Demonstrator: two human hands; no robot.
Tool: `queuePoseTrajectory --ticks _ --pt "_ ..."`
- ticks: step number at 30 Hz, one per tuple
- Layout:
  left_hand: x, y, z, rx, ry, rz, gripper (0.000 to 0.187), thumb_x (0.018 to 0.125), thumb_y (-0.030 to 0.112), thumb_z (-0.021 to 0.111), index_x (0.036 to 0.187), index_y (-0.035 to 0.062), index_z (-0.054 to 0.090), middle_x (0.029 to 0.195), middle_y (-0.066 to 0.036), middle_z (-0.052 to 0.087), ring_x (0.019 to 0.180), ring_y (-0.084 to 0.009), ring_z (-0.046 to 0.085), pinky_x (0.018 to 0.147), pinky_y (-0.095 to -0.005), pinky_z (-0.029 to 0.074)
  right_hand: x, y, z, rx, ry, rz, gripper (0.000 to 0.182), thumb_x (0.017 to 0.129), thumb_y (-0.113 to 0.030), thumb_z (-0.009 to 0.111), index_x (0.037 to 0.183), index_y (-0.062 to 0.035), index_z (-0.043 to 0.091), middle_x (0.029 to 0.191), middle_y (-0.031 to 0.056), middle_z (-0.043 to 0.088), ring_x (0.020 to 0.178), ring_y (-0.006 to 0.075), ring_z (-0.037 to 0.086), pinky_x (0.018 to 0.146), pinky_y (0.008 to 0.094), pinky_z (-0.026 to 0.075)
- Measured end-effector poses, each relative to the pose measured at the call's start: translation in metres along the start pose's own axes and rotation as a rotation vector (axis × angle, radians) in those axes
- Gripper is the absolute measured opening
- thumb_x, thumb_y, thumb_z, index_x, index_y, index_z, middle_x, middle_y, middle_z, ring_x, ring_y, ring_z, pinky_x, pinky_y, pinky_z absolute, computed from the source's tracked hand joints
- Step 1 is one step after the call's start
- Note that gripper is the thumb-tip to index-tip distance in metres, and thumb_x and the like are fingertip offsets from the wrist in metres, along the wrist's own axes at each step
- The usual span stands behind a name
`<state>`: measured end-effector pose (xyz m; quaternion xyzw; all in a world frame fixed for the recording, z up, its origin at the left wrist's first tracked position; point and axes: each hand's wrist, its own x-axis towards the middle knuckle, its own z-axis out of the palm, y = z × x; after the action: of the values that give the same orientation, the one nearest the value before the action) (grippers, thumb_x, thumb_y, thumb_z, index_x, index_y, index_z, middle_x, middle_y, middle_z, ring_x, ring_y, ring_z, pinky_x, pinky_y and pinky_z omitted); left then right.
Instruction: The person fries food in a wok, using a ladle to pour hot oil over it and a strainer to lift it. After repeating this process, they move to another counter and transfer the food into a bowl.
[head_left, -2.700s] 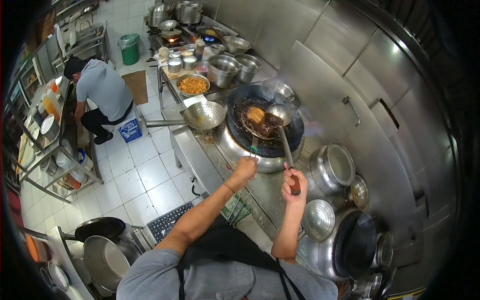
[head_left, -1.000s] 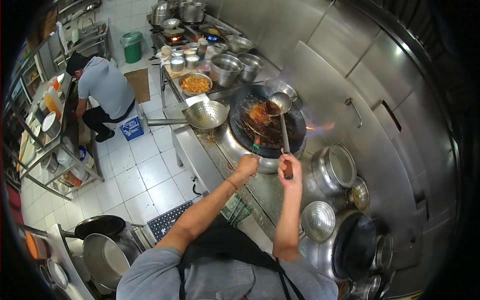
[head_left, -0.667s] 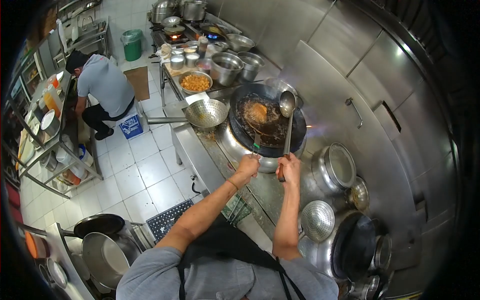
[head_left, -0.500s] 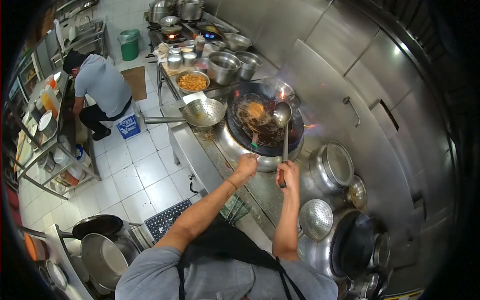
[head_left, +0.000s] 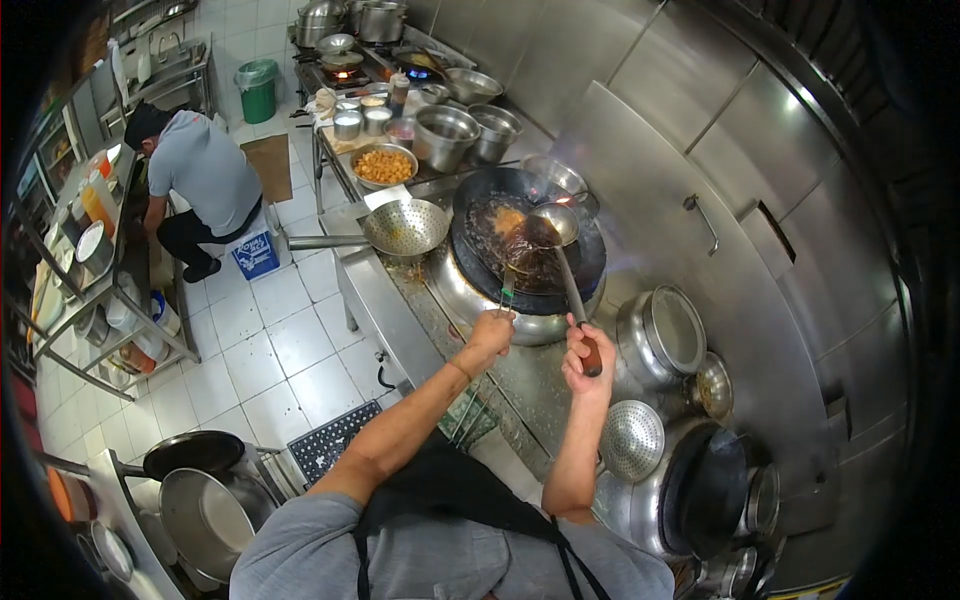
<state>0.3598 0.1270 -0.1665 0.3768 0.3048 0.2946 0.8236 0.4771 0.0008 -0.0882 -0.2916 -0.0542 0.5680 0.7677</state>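
Observation:
A dark wok (head_left: 590, 275) with bubbling brown liquid sits on the round steel burner housing (head_left: 455, 290). A golden-brown piece of food (head_left: 508, 219) floats in it. My left hand (head_left: 490, 332) is closed on a slim metal handle with a green band (head_left: 507, 292) that reaches over the wok's near rim; I cannot tell what tool it belongs to. My right hand (head_left: 588, 362) holds a ladle (head_left: 572, 285) by its wooden grip, palm turned up and fingers loosely curled. The ladle's bowl is tilted over the wok, beside the food.
Left of the wok lies a perforated strainer (head_left: 405, 228), near a bowl of orange cubes (head_left: 384, 166). Steel pots (head_left: 446, 135) stand behind. To my right are a second strainer (head_left: 632, 440) and another wok (head_left: 706, 490). A person (head_left: 205, 175) sits low at the shelves.
The ladle's bowl has shifted left and tipped toward the food. My right hand has turned palm up and moved slightly right, its grip looser. My left hand stays nearly still.

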Motion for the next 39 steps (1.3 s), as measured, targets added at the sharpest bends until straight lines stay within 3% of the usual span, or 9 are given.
queuePoseTrajectory --ticks 6,8,13,16,21,23,27,34,39 --pt "-0.011 0.006 0.002 0.015 0.004 -0.001 0.015 0.086 0.011 0.044 0.077 -0.0001 0.050 0.053 0.000 0.040 0.038 -0.0092 0.032 0.031 -0.0252 0.026 0.019 0.006 0.012 -0.156 0.046 -0.075 0.025 0.080 -0.009 0.049 0.102 0.0031 0.052 0.066 0.0042 0.050 0.042 0.0096 0.044 0.027 0.0228 0.032" --pt "-0.016 0.010 0.002 0.050 -0.042 -0.047 0.021 0.082 0.006 0.039 0.099 -0.0038 0.045 0.060 -0.001 0.042 0.043 -0.0089 0.034 0.037 -0.0244 0.027 0.020 0.012 0.013 -0.262 0.030 -0.125 0.020 0.078 -0.008 0.050 0.096 0.0013 0.052 0.064 0.0040 0.050 0.041 0.0098 0.045 0.027 0.0228 0.033" --pt "-0.021 0.010 0.001 0.044 -0.032 -0.046 0.023 0.082 0.006 0.038 0.101 -0.0042 0.045 0.060 -0.001 0.042 0.044 -0.0088 0.034 0.037 -0.0241 0.027 0.015 0.032 0.015 -0.775 0.189 -0.296 0.007 0.074 -0.007 0.052 0.075 -0.0047 0.046 0.058 0.0027 0.047 0.036 0.0101 0.045 0.029 0.0225 0.036" --pt "-0.020 0.008 0.001 0.048 -0.028 -0.040 0.023 0.082 0.006 0.038 0.102 -0.0041 0.045 0.060 -0.001 0.042 0.044 -0.0087 0.035 0.037 -0.0237 0.027 0.010 0.042 0.005 -0.870 0.221 -0.350 0.007 0.073 -0.006 0.053 0.075 -0.0047 0.047 0.057 0.0025 0.047 0.036 0.0099 0.045 0.029 0.0229 0.036" --pt "-0.017 -0.001 0.003 0.062 -0.007 -0.003 0.023 0.083 0.007 0.038 0.101 -0.0037 0.046 0.059 0.000 0.041 0.043 -0.0086 0.034 0.036 -0.0233 0.028 -0.005 0.037 -0.009 -0.823 0.255 -0.287 0.007 0.074 -0.007 0.053 0.075 -0.0044 0.047 0.056 0.0029 0.048 0.037 0.0103 0.046 0.028 0.0231 0.035" --pt "-0.015 -0.002 0.002 0.153 -0.016 0.032 0.022 0.084 0.008 0.039 0.101 -0.0038 0.047 0.059 0.000 0.041 0.042 -0.0086 0.034 0.035 -0.0233 0.028 -0.013 0.029 -0.010 -0.450 0.212 -0.181 0.009 0.076 -0.008 0.052 0.082 -0.0010 0.051 0.060 0.0043 0.049 0.039 0.0104 0.045 0.027 0.0230 0.033" --pt "-0.016 -0.001 0.000 0.120 -0.009 0.017 0.022 0.084 0.008 0.039 0.101 -0.0043 0.047 0.060 -0.001 0.042 0.042 -0.0084 0.034 0.035 -0.0232 0.028 -0.015 0.013 -0.012 -0.097 0.100 -0.054 0.025 0.079 -0.007 0.049 0.100 0.0051 0.052 0.068 0.0061 0.051 0.042 0.0103 0.043 0.026 0.0237 0.032" --pt "-0.013 -0.001 -0.003 0.065 -0.021 -0.018 0.024 0.084 0.008 0.039 0.103 -0.0046 0.047 0.061 -0.001 0.043 0.042 -0.0080 0.034 0.035 -0.0232 0.028 0.009 0.014 0.007 -0.099 0.030 -0.053 0.024 0.079 -0.007 0.049 0.099 0.0039 0.053 0.067 0.0054 0.051 0.042 0.0105 0.043 0.026 0.0242 0.033" --pt "-0.019 0.004 0.000 0.095 -0.015 -0.016 0.023 0.084 0.008 0.039 0.102 -0.0045 0.047 0.060 -0.001 0.043 0.041 -0.0083 0.034 0.035 -0.0233 0.028 0.028 0.025 0.024 -0.376 0.010 -0.186 0.016 0.078 -0.007 0.051 0.092 -0.0002 0.053 0.065 0.0046 0.050 0.041 0.0104 0.046 0.027 0.0236 0.035"
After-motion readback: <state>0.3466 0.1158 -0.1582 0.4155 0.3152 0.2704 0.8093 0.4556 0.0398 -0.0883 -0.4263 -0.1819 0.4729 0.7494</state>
